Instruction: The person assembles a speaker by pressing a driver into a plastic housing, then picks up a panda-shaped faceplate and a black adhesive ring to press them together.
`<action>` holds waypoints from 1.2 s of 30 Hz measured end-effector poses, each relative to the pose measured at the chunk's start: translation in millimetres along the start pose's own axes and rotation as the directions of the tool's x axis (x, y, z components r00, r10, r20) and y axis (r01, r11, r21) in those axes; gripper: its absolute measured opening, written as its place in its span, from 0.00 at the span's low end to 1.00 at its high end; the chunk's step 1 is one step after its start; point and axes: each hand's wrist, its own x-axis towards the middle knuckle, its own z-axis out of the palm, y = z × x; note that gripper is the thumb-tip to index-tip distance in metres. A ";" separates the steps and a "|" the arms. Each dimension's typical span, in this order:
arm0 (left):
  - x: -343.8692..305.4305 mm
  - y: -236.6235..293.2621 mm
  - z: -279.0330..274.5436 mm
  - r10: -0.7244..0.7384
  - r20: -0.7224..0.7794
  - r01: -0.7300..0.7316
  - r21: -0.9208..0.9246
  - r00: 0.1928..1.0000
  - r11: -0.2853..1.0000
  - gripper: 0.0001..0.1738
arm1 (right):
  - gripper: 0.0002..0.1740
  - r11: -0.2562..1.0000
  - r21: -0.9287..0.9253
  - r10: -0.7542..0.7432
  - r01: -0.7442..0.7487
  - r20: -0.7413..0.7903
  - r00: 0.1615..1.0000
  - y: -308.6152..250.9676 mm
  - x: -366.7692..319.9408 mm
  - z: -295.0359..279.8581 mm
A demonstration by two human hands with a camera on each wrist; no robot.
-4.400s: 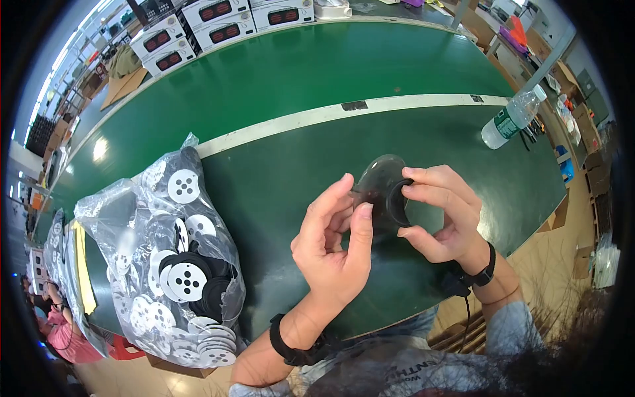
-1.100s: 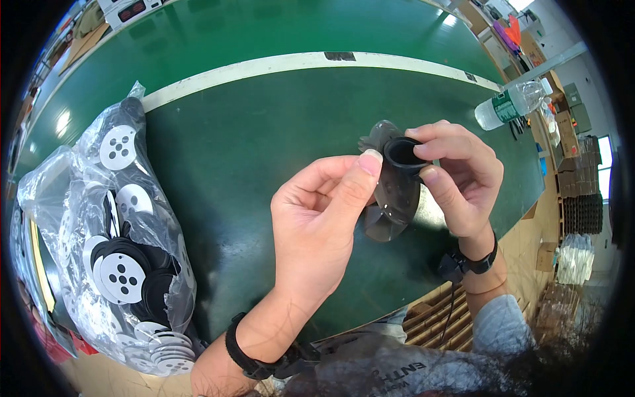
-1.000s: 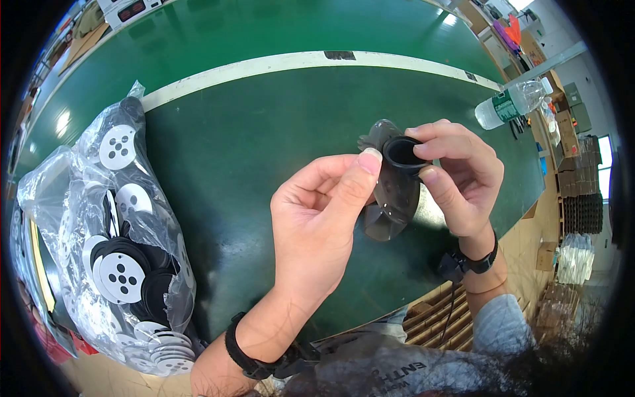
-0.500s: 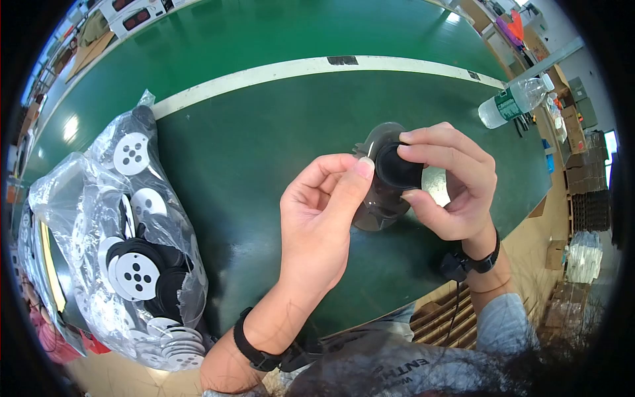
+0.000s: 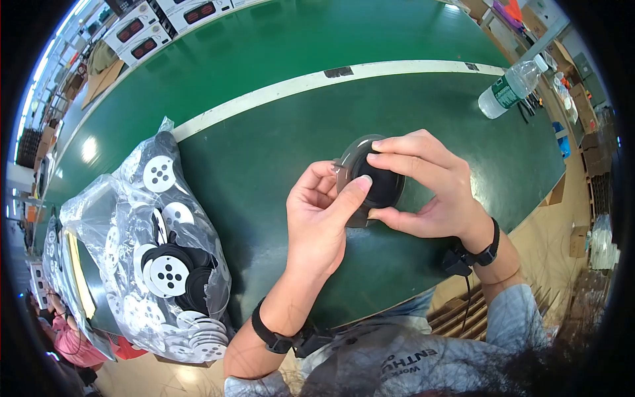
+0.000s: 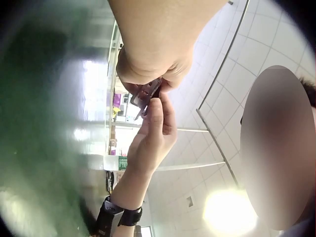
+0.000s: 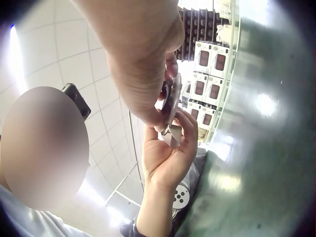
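Note:
Above the dark green table, both hands hold a smoky see-through plastic shell with a black round cup-like part against it. My left hand pinches the shell at its left side, the thumb lying over the edge of the black part. With fingertips on the upper rim and thumb at the lower edge, my right hand grips the black part. In the right wrist view the pieces show nearly edge-on, a clear flap of the shell beside the left palm. The left fingers behind the shell are partly hidden.
A clear plastic bag of white and black discs with holes lies to the left. A water bottle stands at the back right. Printed boxes are stacked at the far left, beyond a white strip across the table.
The black part has turned from showing its hollow opening to showing a broad dark face, now overlapping the shell. Both hands have come slightly closer together; the head view has shifted.

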 end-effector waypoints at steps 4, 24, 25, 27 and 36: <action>-0.2 -3.4 -3.0 0.027 -0.020 -0.027 -0.011 0.999 1.000 0.12 | 0.35 0.996 -0.084 -0.022 0.025 0.029 0.999 -2.1 -1.1 -2.0; -0.2 0.7 7.5 0.180 0.172 -0.233 0.373 0.968 0.898 0.25 | 0.09 0.363 0.814 0.545 -0.454 0.209 0.812 8.1 -9.4 2.5; -0.7 1.1 6.6 0.168 0.177 -0.226 0.388 0.970 0.893 0.24 | 0.09 0.345 0.822 0.547 -0.453 0.217 0.809 8.6 -10.1 2.4; -1.1 2.4 5.4 0.155 0.190 -0.222 0.411 0.970 0.884 0.23 | 0.10 0.354 0.813 0.542 -0.461 0.224 0.810 9.7 -11.4 0.7; 1.4 2.5 6.2 0.142 0.095 -0.159 0.207 0.985 0.965 0.20 | 0.13 0.249 0.827 0.571 -0.504 0.295 0.766 5.0 -7.9 8.0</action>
